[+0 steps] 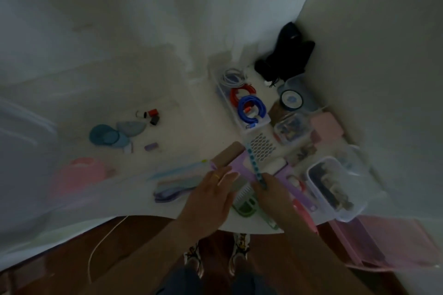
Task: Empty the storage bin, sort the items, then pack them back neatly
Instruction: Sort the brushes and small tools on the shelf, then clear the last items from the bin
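Both hands work at the near edge of the white worktop (pixel 182 103), forearms reaching in from below. Left hand (pixel 211 195): fingers straight and close together, lying flat on a lilac flat item (pixel 233 167) beside a brown-topped block (pixel 230 153); a ring shows on one finger. Right hand (pixel 271 195): fingers curled round a slim teal strip with round holes (pixel 254 163), which slants toward the far edge. Large clear storage bin (pixel 26 141): at the left edge, blurred, contents not readable. Pink rounded item (pixel 79 176): near left corner. Clear lidded box with dark contents (pixel 335 187): near right corner. Long clear tray (pixel 242 100): right of centre, holding coiled white, red and blue cables (pixel 251 106). Black bundle (pixel 287 55): far right corner. Smaller clear box (pixel 291 129): just right of the tray. White wave-pattern grille (pixel 262 147): just beyond the hands. Teal rounded pieces (pixel 107 135): left of centre. Small red and dark parts (pixel 152 115): just beyond them.
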Demonstrator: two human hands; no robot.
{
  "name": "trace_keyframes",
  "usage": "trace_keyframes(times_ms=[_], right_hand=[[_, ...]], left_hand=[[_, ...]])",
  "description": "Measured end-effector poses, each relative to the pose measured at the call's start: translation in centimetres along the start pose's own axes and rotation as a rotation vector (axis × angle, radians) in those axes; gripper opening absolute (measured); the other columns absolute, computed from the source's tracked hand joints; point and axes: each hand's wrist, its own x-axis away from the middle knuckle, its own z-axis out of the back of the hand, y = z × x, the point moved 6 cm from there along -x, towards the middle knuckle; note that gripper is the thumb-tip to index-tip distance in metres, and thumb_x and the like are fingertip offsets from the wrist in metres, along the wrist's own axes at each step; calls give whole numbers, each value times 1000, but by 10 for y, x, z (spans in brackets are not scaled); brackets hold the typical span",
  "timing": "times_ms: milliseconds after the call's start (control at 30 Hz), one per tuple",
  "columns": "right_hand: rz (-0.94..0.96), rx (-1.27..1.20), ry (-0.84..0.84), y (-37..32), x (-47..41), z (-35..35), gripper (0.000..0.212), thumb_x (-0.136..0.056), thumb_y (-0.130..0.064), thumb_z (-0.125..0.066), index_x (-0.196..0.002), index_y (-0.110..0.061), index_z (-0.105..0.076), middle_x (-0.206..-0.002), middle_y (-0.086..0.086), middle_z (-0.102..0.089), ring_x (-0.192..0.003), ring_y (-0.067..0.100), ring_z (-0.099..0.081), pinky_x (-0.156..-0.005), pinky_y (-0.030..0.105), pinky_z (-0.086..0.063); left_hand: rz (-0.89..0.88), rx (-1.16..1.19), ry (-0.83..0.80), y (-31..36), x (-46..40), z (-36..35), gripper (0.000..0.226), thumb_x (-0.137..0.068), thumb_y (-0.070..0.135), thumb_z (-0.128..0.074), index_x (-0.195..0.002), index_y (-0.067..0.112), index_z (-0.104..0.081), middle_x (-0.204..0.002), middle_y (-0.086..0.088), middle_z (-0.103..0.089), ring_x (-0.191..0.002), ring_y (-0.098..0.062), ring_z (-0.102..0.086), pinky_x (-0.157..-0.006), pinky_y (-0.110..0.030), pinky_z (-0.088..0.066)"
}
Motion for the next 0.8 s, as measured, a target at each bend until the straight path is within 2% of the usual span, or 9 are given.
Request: trace_keyframes(times_ms=[100, 200, 267, 333, 400, 500, 633, 700, 800], right_hand=[[-10, -22, 3, -4, -23, -33, 20, -99, -28, -49, -102, -11, -59, -102, 12, -66, -95, 30, -63, -74, 32, -45], [-43, -17, -21, 0, -38, -43, 24, -98, -27, -48, -106, -7, -59, -105, 14, -65, -99, 34, -61, -79, 36, -46], [-74, 29, -22, 5, -44, -41, 27, -98, -31, -48, -105, -7, -57, -104, 14, -63, -98, 33, -61, -76, 33, -43], [-83, 52, -11, 4, -48, -36, 28, -98, -34, -49, -102, -8, -56, -101, 13, -63, -95, 31, -62, -74, 32, -44], [-63, 87, -20, -1, -48, -32, 27, -97, -34, -50, -103, -8, -55, -104, 13, -64, -97, 32, -62, -76, 32, -45], [-33, 127, -27, -15, -35, -22, 33, -96, -32, -54, -120, -9, -55, -118, 14, -64, -108, 32, -61, -85, 34, -47], [70, 92, 86, -53, -4, 7, 45, -95, -34, -60, -136, -15, -52, -135, 7, -57, -122, 25, -54, -99, 34, -42], [252, -19, 189, -95, 16, 22, 38, -92, -35, -63, -128, -21, -59, -125, -2, -62, -115, 17, -58, -97, 29, -44], [593, -107, 247, -181, 55, 33, 24, -89, -36, -64, -112, -29, -67, -102, -16, -63, -93, -5, -60, -82, 11, -46]], left_hand=[[35, -51, -130, -19, -9, -41, 51, -94, 21, -48, -145, 13, -44, -151, -9, -42, -138, -29, -40, -109, -39, -40], [111, -58, -264, -34, -13, -62, 58, -98, 16, -46, -153, 14, -29, -160, -8, -26, -146, -28, -25, -116, -38, -31], [134, -54, -289, -38, -15, -69, 58, -99, 16, -44, -154, 14, -25, -162, -6, -20, -148, -26, -22, -116, -34, -26], [181, -21, -271, -40, -18, -68, 56, -101, 19, -42, -154, 15, -24, -162, -5, -22, -146, -24, -26, -113, -33, -31], [248, 16, -219, -40, -20, -60, 52, -103, 24, -40, -153, 16, -28, -157, -5, -32, -139, -23, -36, -107, -33, -36], [309, 46, -93, -35, -20, -35, 45, -105, 30, -39, -147, 16, -38, -144, -9, -47, -127, -27, -47, -100, -35, -40], [237, 105, 215, -22, -13, 27, 32, -97, 23, -59, -128, 14, -58, -112, -9, -67, -98, -20, -62, -82, -32, -51], [237, 140, 307, -22, -2, 66, 25, -98, 27, -57, -121, 19, -62, -102, 1, -70, -84, -13, -65, -73, -29, -55], [280, 173, 438, -35, 21, 132, 19, -99, 35, -54, -115, 28, -63, -86, 12, -69, -71, -2, -63, -63, -18, -51]])
